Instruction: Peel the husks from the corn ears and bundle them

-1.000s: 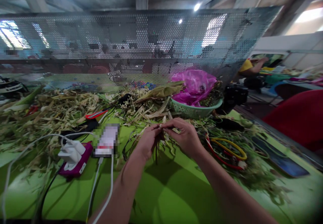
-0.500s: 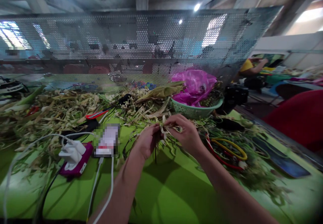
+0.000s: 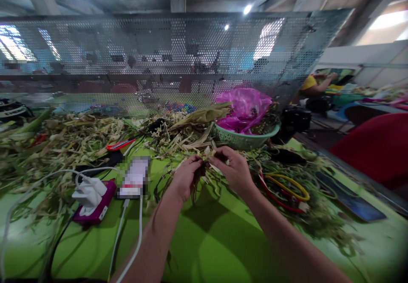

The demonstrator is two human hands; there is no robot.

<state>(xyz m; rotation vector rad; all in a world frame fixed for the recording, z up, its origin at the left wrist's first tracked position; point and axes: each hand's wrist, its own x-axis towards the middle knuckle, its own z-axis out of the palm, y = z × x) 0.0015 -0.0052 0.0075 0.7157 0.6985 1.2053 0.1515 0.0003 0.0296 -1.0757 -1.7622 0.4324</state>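
Above the green table (image 3: pixel 216 240), both of my hands meet on a small bunch of pale dried husk strips (image 3: pixel 208 152). My left hand (image 3: pixel 188 176) pinches the bunch from the left, its fingertips partly hidden. From the right, the thumb and fingers of my right hand (image 3: pixel 232 166) are closed on the same strips. Thin strip ends hang below the fingers. Just behind lies a heap of dry husks (image 3: pixel 191 130), with a large folded husk leaf (image 3: pixel 200 116) on top.
A green basket (image 3: pixel 245 138) holds a pink plastic bag (image 3: pixel 244 108). To the left lie a phone (image 3: pixel 134 176), a purple power strip (image 3: pixel 95 206) with white plugs and cables, and a red cutter knife (image 3: pixel 120 144). Yellow and red loops (image 3: pixel 288 185) lie right, near a dark phone-like slab (image 3: pixel 353 200).
My right fingers have shifted slightly and sit closer to the left fingertips on the strips. The upright pale strip end stands out less. The view has turned a little.
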